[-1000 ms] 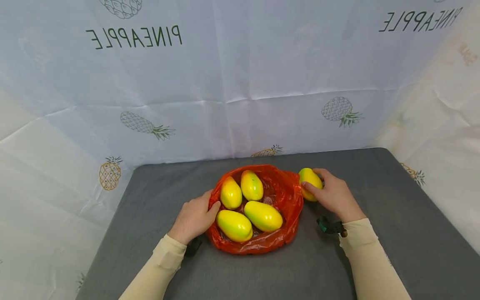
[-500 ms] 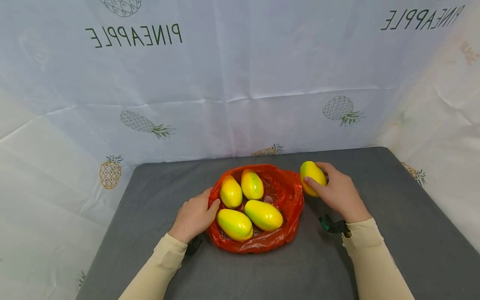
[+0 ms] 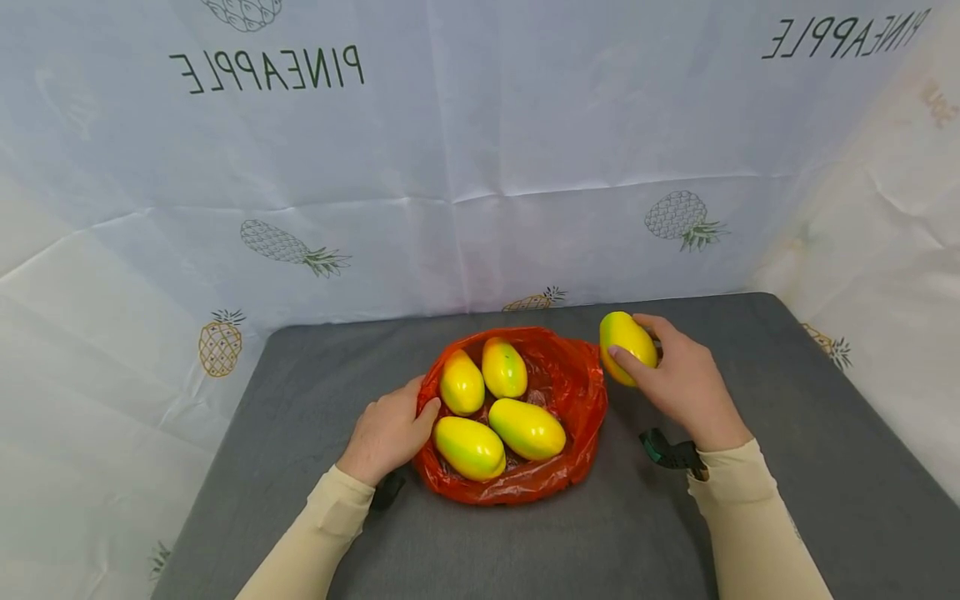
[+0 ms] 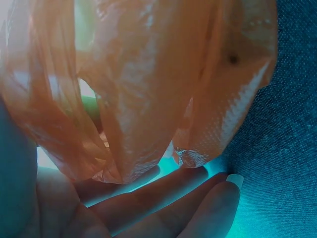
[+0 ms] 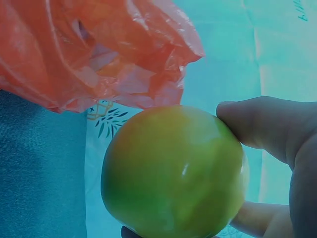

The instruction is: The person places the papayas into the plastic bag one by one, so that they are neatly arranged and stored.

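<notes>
A red plastic bag (image 3: 585, 400) sits with its mouth wide and its rim rolled down, several yellow-green mangoes (image 3: 527, 430) lying inside. My left hand (image 3: 386, 433) holds the bag's left edge, thumb over the rim. In the left wrist view, fingers (image 4: 148, 203) extend beneath the crinkled outer side of the bag (image 4: 148, 99). Just past the bag's right rim, my right hand (image 3: 690, 383) grips another mango (image 3: 628, 346) between thumb and fingers. The right wrist view shows that mango (image 5: 173, 168) close up, overlapping the bag's edge (image 5: 133, 64).
A dark grey cloth (image 3: 450, 558) covers the table under the bag. Behind it hangs a pale curtain (image 3: 480, 125) printed with pineapples. A dark strap (image 3: 667, 454) shows at the right wrist.
My right hand has lifted the mango up off the table and slightly to the right and away from me. The left hand and the bag have hardly moved.
</notes>
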`<state>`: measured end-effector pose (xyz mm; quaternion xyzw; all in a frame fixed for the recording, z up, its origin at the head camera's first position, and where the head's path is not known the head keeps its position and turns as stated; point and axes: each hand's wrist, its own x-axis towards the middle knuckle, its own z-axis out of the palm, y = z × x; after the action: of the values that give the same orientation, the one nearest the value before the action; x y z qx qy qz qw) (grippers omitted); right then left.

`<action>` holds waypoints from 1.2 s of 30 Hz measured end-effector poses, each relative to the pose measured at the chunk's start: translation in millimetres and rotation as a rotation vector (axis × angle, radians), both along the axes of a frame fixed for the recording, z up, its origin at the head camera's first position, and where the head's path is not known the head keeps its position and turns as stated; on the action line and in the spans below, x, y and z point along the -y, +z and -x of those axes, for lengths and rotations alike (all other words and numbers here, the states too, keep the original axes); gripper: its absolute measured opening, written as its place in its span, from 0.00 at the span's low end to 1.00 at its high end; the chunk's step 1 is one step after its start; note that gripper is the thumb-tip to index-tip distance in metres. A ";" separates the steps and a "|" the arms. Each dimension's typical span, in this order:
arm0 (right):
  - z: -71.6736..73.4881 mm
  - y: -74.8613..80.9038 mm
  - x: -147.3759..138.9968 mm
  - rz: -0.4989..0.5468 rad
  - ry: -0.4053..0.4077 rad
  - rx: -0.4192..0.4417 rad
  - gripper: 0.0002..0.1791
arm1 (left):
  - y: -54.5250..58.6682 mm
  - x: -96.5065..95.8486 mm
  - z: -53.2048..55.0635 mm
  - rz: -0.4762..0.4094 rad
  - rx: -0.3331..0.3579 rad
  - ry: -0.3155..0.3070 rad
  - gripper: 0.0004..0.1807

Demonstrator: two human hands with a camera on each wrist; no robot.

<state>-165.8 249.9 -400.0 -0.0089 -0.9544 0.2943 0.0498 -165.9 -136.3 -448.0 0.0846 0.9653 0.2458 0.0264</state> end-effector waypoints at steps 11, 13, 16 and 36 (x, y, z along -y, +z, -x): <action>-7.5 6.6 4.3 0.006 -0.004 -0.023 0.45 | -3.8 -0.5 -1.7 0.015 0.002 -0.005 0.25; -9.6 8.6 5.0 0.008 -0.004 -0.036 0.46 | -3.8 -0.4 -1.9 0.014 0.004 -0.002 0.24; -13.3 13.2 6.6 0.010 -0.005 -0.067 0.45 | -3.3 -1.1 -1.1 0.012 0.004 -0.003 0.24; -27.0 43.4 67.7 0.039 0.116 -0.133 0.41 | -1.5 0.8 -0.7 0.000 0.011 0.004 0.25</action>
<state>-138.9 182.2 -356.6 0.0648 -0.9420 0.3151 0.0958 -165.2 -137.1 -449.5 0.0815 0.9652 0.2464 0.0313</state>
